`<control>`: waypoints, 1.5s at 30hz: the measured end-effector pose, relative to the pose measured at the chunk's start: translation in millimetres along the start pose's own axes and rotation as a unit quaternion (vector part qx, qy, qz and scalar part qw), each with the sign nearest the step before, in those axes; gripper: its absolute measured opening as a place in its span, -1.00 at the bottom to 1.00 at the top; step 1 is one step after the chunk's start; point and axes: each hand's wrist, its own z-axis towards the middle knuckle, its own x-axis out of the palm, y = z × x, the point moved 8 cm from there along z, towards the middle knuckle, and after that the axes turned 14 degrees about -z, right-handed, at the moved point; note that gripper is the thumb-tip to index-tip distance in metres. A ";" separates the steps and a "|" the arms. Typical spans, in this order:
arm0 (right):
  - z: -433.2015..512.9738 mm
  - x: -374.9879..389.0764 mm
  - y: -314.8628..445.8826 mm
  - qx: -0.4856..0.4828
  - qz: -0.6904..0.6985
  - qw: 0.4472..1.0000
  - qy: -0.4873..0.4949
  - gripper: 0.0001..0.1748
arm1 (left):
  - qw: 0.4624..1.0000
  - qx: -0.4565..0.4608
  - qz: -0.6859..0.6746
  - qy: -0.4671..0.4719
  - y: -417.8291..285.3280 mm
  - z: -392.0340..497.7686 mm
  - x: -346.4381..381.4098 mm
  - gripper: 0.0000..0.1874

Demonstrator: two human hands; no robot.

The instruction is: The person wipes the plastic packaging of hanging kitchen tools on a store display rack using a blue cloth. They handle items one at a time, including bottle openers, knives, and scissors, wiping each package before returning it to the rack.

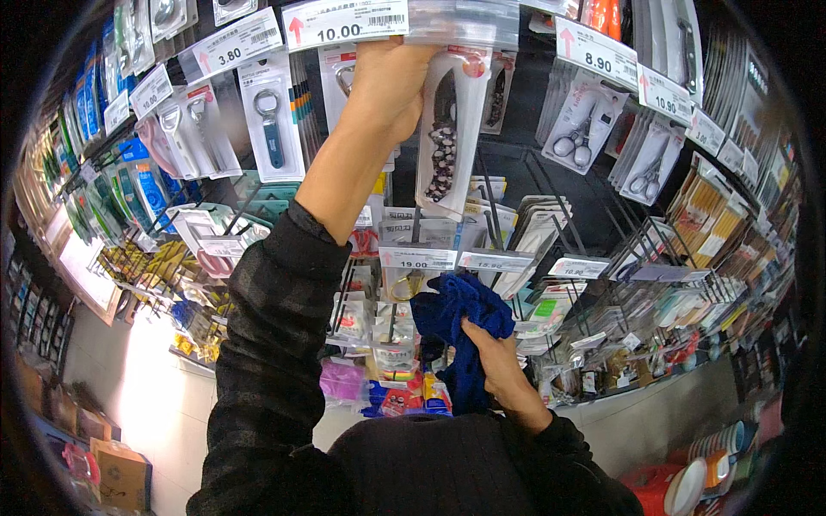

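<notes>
My left hand (395,84) is raised to the upper hooks, beside a blister-packed knife (444,129) with a dark blade and a patterned handle. Its fingers are mostly hidden behind the clear price-tag strip (461,22) and the pack, so its grip cannot be told. Lower down, my right hand (493,348) is closed on a bunched dark blue cloth (461,309), which hangs in front of the lower hooks. A carded bottle opener (270,129) with a dark blue handle hangs left of my left forearm.
Packed scissors (581,129) hang on the right. Bare metal hooks (535,174) stick out from the rack. Price tags (418,259) front the lower row. Colourful packets (400,400) lie low near my body. A cardboard box (119,474) stands at lower left, and stacked containers (710,471) at lower right.
</notes>
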 end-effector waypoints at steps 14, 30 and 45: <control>4.7 1.3 1.6 -0.038 -0.002 0.999 0.001 -0.52 | 0.914 -0.149 -0.353 -0.133 21.2 -9.0 -5.6 -0.71; 21.7 -4.9 -15.4 -0.038 0.015 0.999 -0.011 -0.52 | 0.985 -0.068 -0.093 -0.129 -24.8 -6.3 -6.6 -0.85; 16.5 5.6 -7.2 -0.070 0.004 0.998 -0.008 -0.50 | 0.994 0.006 0.037 -0.101 -28.7 -13.2 -13.4 -0.72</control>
